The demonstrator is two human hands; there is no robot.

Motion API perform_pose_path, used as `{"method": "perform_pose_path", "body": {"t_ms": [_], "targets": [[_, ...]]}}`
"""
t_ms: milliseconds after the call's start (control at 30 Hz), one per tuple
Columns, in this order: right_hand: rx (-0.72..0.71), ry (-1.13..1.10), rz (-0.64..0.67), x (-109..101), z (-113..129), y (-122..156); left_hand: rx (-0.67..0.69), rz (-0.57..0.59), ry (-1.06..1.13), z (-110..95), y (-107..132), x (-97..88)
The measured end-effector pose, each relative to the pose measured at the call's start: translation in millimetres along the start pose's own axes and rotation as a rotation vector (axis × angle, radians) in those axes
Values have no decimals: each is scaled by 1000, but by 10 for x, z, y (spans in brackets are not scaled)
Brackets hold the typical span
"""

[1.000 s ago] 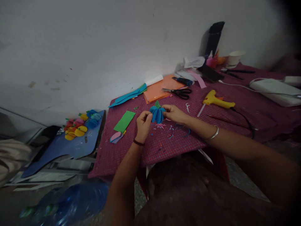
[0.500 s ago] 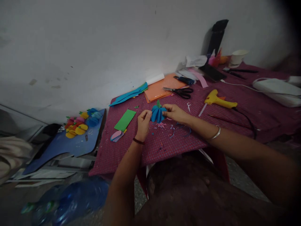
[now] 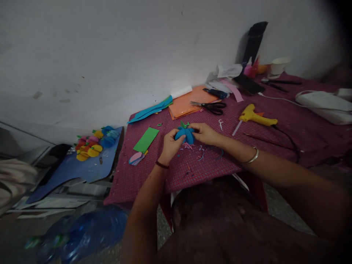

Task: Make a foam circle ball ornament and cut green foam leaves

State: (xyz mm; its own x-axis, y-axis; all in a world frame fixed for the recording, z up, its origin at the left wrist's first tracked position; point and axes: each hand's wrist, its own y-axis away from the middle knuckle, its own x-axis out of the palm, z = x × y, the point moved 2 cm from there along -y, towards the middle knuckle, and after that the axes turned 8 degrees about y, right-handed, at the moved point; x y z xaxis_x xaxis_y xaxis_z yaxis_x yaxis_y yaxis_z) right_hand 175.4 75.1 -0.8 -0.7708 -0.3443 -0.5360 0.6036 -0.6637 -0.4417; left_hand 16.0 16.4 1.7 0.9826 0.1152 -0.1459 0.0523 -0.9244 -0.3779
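Note:
Between my hands is a blue paper pumpkin [image 3: 186, 135] with rounded folds and a green leafy top. My left hand [image 3: 171, 143] grips its left side, thumb laid on the front. The fingers of my right hand [image 3: 205, 133] are closed on its right edge near the top. Pink paper scraps [image 3: 188, 146] lie on the cloth just below it. To the left of my left hand are a green paper strip [image 3: 146, 140] and a small stack of pink and blue cut pieces [image 3: 136, 158].
Scissors [image 3: 211, 106] rest by orange sheets [image 3: 189, 101] at the back. On the right are a yellow glue gun [image 3: 254, 116] with its cord, a pencil [image 3: 268, 141] and a phone [image 3: 248, 84]. Several colourful paper shapes [image 3: 89, 146] sit on a blue board [image 3: 82, 168] at left.
My left hand has moved from beside the pumpkin's edge onto its side, thumb in front. The pumpkin has turned, showing wider, more open folds, and its green top is spread.

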Motion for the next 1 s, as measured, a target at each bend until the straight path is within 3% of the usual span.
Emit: {"method": "perform_pose_path", "body": {"t_ms": [133, 467, 1000], "targets": [[16, 109, -14, 26, -73, 19, 54, 35, -164, -20, 27, 28], [18, 259, -85, 31, 24, 20, -4, 69, -242, 156, 4, 23], [98, 260, -75, 96, 57, 35, 97, -65, -175, 28, 53, 60]]}}
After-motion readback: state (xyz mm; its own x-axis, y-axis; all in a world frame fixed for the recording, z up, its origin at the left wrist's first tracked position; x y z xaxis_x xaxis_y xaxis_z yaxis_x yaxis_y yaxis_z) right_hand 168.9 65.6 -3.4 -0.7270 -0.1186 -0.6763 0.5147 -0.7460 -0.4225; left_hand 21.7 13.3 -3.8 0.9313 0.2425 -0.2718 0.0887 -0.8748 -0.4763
